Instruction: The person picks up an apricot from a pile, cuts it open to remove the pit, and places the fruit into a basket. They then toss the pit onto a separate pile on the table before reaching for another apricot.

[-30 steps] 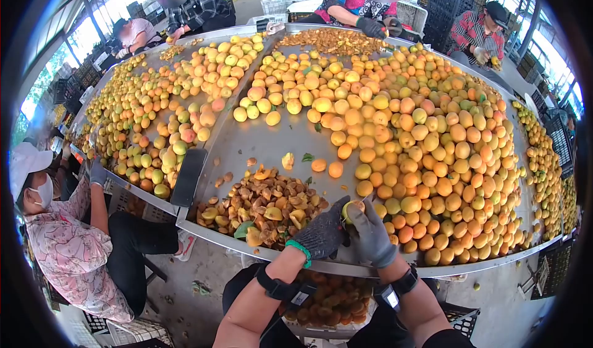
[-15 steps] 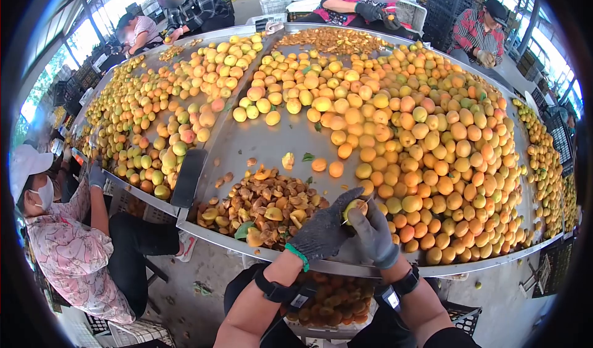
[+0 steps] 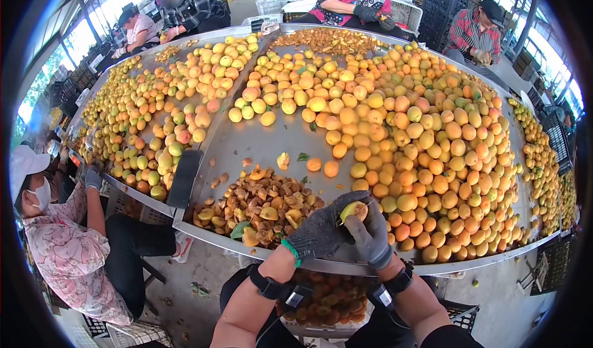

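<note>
Both gloved hands meet over the table's near edge. My left hand (image 3: 318, 230), in a dark glove with a green cuff, is wrapped round a cut yellow-green apricot (image 3: 353, 212). My right hand (image 3: 372, 232), in a grey glove, presses on the same fruit from the right, and a thin pointed thing shows beside it, too small to name. Left of my hands lies a heap of brownish apricot pieces and pits (image 3: 272, 203). A large pile of whole apricots (image 3: 445, 169) spreads to the right.
The metal table (image 3: 247, 144) has a raised divider and a black phone-like object (image 3: 185, 178) at left. A person in a white cap (image 3: 68, 249) sits left; others sit across. Below the near edge is a container of fruit (image 3: 327, 301).
The view has shifted slightly. The fruit between my hands has turned, showing more of its orange cut flesh. A co-worker's hands at the back left have moved slightly.
</note>
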Demonstrator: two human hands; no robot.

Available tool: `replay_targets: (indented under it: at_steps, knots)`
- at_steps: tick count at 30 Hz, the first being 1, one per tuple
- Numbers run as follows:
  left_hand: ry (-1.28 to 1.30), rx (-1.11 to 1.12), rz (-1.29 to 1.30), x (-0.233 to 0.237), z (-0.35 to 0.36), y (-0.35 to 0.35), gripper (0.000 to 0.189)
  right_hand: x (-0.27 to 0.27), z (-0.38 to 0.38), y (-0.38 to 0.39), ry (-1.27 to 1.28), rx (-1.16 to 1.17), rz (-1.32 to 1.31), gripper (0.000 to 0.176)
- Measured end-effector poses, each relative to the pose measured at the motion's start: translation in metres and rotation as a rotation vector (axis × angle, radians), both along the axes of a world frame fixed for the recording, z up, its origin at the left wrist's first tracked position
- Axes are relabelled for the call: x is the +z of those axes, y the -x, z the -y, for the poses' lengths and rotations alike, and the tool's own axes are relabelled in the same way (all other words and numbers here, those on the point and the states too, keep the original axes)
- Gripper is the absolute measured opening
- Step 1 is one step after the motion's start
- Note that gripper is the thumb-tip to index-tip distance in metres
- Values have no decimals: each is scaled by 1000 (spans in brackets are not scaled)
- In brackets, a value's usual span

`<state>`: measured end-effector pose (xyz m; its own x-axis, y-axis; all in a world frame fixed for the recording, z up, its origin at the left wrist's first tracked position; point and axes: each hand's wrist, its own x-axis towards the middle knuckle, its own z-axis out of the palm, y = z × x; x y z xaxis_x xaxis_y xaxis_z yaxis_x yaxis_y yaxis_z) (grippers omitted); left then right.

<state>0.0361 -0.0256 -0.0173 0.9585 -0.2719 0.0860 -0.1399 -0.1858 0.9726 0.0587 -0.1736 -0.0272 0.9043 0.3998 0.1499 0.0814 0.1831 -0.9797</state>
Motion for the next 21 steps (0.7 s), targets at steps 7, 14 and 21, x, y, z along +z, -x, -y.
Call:
replay_targets:
  at_steps: [7, 14, 21]
  knots:
    - [-27, -42, -70, 4, -1, -1, 65, -3, 0, 2, 8, -13, 22, 27]
    - [191, -75, -8, -17, 0, -2, 68, -9, 1, 2, -50, 3, -33, 28]
    - [-91, -39, -533, 37, -11, -5, 83, -11, -10, -7, -69, -95, -280, 27]
